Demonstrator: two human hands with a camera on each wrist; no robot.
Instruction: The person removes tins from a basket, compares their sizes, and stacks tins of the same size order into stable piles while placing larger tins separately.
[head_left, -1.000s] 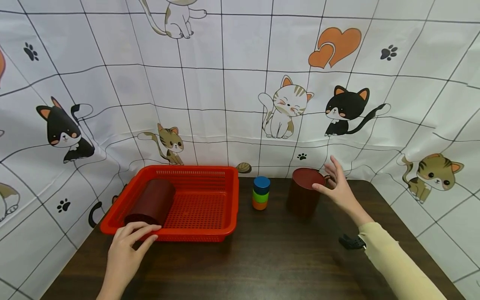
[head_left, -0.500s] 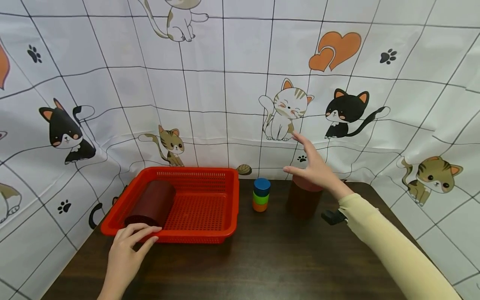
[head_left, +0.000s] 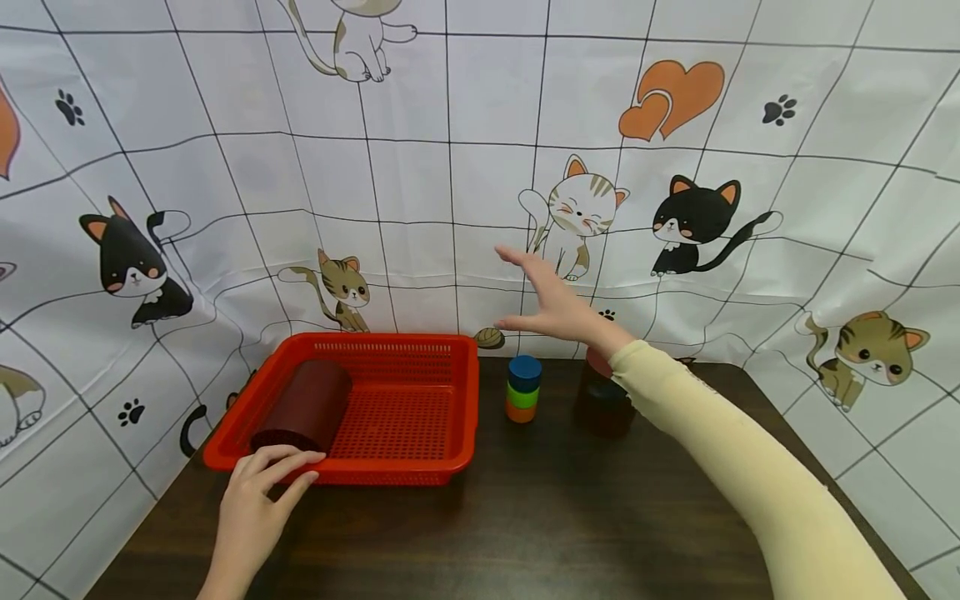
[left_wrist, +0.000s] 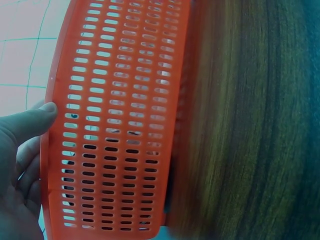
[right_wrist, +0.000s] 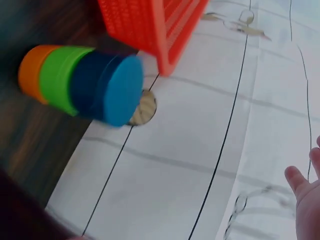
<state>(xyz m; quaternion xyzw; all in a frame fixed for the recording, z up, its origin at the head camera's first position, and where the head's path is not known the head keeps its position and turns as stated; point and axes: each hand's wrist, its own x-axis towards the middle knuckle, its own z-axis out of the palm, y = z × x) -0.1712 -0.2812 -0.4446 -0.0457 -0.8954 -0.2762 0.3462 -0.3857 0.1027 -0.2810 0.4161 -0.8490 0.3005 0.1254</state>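
Observation:
My left hand (head_left: 251, 512) grips the front rim of a red perforated plastic basket (head_left: 420, 473), near its left corner. In the left wrist view the thumb (left_wrist: 35, 122) lies on the outside of the rim, with the fingers behind it. A dark maroon cylinder (head_left: 303, 408) lies on its side in the basket's left part. My right hand (head_left: 555, 304) is in the air, fingers spread and holding nothing, above a blue, green and orange stack of round pieces (head_left: 523, 388). Another maroon cylinder (head_left: 602, 408) stands upright, partly hidden behind the right wrist.
Everything sits on a dark wooden table (head_left: 517, 525). A white sheet with grid lines and printed cats (head_left: 405, 183) hangs behind and along both sides. The stack stands between the basket and the upright cylinder.
My right hand has moved left from beside the upright cylinder, passing over its top to above the coloured stack. The left hand and the basket have stayed in place.

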